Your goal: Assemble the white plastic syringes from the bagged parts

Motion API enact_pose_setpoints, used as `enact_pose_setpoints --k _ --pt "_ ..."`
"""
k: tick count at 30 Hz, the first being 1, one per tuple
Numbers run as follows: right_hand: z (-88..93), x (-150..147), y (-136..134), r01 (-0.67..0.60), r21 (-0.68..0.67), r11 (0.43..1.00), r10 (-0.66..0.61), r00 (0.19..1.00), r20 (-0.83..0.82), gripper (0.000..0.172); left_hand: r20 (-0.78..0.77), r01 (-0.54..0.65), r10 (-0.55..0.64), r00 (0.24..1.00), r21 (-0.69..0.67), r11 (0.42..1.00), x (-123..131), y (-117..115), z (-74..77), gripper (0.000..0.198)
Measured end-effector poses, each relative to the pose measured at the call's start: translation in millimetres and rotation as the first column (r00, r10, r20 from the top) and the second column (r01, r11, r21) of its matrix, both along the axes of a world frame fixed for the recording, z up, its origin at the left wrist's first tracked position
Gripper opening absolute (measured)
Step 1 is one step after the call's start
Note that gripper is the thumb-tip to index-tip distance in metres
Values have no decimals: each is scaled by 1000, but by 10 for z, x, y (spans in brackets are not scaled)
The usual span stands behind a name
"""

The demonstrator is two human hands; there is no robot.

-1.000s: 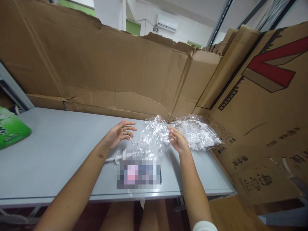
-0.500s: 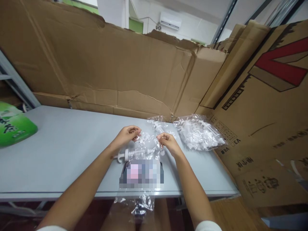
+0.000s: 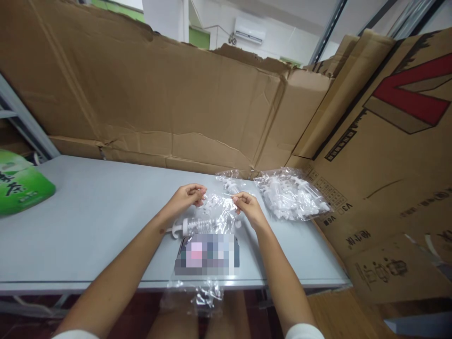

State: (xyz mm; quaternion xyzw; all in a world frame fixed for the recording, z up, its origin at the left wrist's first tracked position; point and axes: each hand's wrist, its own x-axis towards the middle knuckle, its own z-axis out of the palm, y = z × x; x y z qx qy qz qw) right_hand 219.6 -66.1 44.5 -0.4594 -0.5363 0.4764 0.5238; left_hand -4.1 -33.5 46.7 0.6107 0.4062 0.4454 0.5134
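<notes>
A clear plastic bag [image 3: 226, 214] stretches between my two hands over the table. My left hand [image 3: 189, 195] is closed in a pinch at the bag's upper left edge. At the upper right edge, the fingertips of my right hand [image 3: 247, 205] pinch the film. Below the left hand lies a clear, ribbed plastic syringe [image 3: 197, 227] with a white handle, partly seen through the film. Small white pieces [image 3: 211, 202] show behind the bag, too blurred to name. The bag's lower end hangs past the table's front edge.
A blurred-out dark device [image 3: 208, 254] lies near the front edge of the grey table [image 3: 106, 221]. A full bag of white plastic parts [image 3: 291, 195] and a smaller bag [image 3: 231, 183] lie at the back right. Cardboard walls [image 3: 169, 103] enclose the back and right. A green package [image 3: 24, 183] stands left.
The bag's upper edge is drawn straighter between my hands. My right hand has moved up slightly, and the hanging end of the bag has shifted a little. The left hand is nearly still.
</notes>
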Motion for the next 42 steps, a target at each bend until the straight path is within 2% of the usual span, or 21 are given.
enact_pose_setpoints --k 3,5,8,14,16,18,21,23,27,32,34,39,42 --pt "25 2 -12 22 -16 1000 -23 998 -60 25 -57 86 -86 995 1 996 -23 8 -19 29" --pt "44 -8 -31 -17 -69 997 11 996 -88 31 -49 52 -50 998 49 997 -32 16 -23 28" --pt "45 -30 -43 -83 -124 989 74 994 -75 28 -7 -11 12 1000 86 996 -34 23 -11 26" --pt "-13 -46 4 -9 -16 1000 8 999 -42 23 26 -133 131 991 144 981 -40 41 5 25" --pt "-17 -30 19 24 10 1000 -23 998 -66 22 22 -111 109 994 119 987 -44 36 10 29" --pt "-10 -7 27 83 25 996 -80 991 -109 22 3 -41 41 999 86 995 -42 21 17 33" --pt "8 16 25 155 27 988 -147 972 -181 23 -34 53 -51 998 57 997 -29 -3 14 28" --pt "16 14 16 135 6 991 -131 970 -206 26 -29 46 -44 999 64 997 -24 -3 3 26" --pt "2 -27 3 37 -21 999 -40 989 -143 26 18 -63 62 998 100 993 -50 35 -4 24" --pt "-32 -58 17 74 62 995 -67 992 -106 20 10 -128 128 992 158 979 -104 52 62 25" --pt "-28 -38 24 94 61 994 -87 989 -116 20 -10 -118 121 993 156 981 -106 35 84 26" --pt "20 40 28 215 15 976 -206 952 -228 24 -78 50 -42 996 112 992 -60 3 46 25" --pt "39 16 11 154 -39 987 -159 946 -281 33 -49 -14 20 999 108 994 -37 13 14 26"
